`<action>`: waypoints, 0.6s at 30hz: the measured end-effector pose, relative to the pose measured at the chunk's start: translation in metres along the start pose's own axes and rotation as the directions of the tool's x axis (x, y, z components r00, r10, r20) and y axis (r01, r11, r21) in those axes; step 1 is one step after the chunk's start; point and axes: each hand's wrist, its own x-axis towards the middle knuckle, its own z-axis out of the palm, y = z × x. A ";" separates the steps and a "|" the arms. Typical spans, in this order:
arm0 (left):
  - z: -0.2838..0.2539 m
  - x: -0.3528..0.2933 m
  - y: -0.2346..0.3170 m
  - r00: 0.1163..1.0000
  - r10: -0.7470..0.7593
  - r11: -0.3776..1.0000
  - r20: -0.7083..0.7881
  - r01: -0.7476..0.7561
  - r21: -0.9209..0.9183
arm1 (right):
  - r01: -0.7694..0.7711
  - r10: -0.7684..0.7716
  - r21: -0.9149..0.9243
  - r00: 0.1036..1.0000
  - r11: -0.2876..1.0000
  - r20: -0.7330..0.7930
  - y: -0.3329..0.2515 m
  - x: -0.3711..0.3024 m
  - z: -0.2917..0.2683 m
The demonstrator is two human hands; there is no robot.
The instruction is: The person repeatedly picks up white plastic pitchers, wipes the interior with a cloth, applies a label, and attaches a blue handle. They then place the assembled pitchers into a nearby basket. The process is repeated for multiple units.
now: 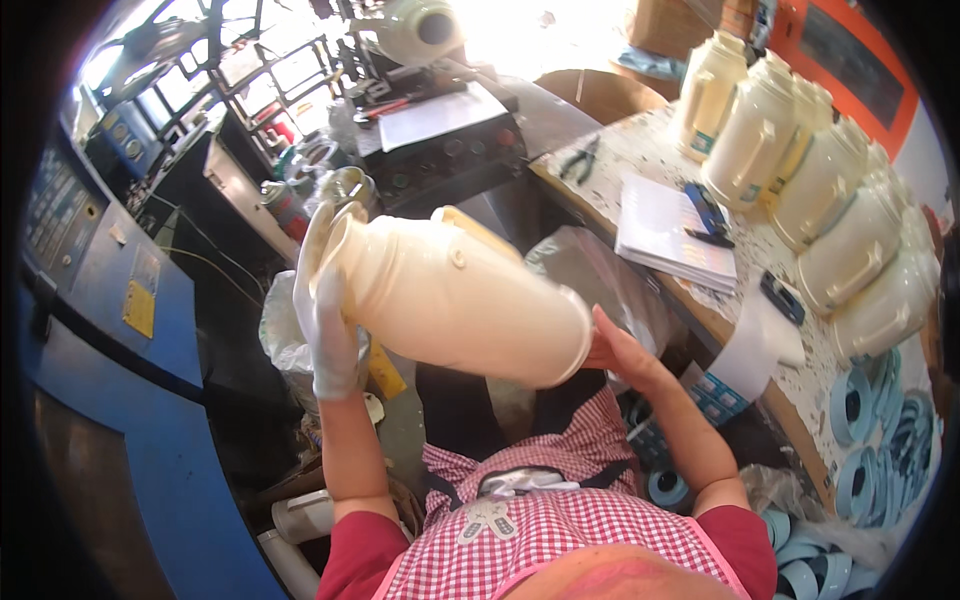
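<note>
A cream plastic jug body [470, 295] with a moulded handle lies tilted across in front of me, above my lap. Its necked end points up and left. My left hand [328, 320], in a white glove, is wrapped round that neck. At the wide base, on the right, my bare right hand [618, 352] holds the rim, its fingertips hidden behind the jug body. On the workbench to the right stand several similar cream jug bodies [745, 135] with small labels near their bases.
The workbench [655, 145] also carries pliers [580, 160], a paper stack [665, 230], a dark blue cutter [782, 298] and a label sheet [735, 365] hanging over its edge. Light blue rings [868, 480] lie lower right. A blue machine cabinet [150, 400] borders the left.
</note>
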 end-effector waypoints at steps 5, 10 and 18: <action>-0.107 -0.048 0.013 0.842 -0.513 0.847 0.164 0.466 0.256 | 0.567 -0.560 0.065 0.822 0.821 -0.102 -0.120 0.051 0.076; -0.131 -0.129 -0.056 0.584 -0.583 0.467 0.565 0.810 -0.355 | 0.774 -0.781 -0.491 0.568 0.399 0.260 -0.212 0.138 0.158; -0.094 -0.099 -0.048 0.760 -0.587 0.641 0.278 0.647 -0.412 | 0.464 -0.847 -0.823 0.241 -0.329 0.475 -0.345 0.189 0.198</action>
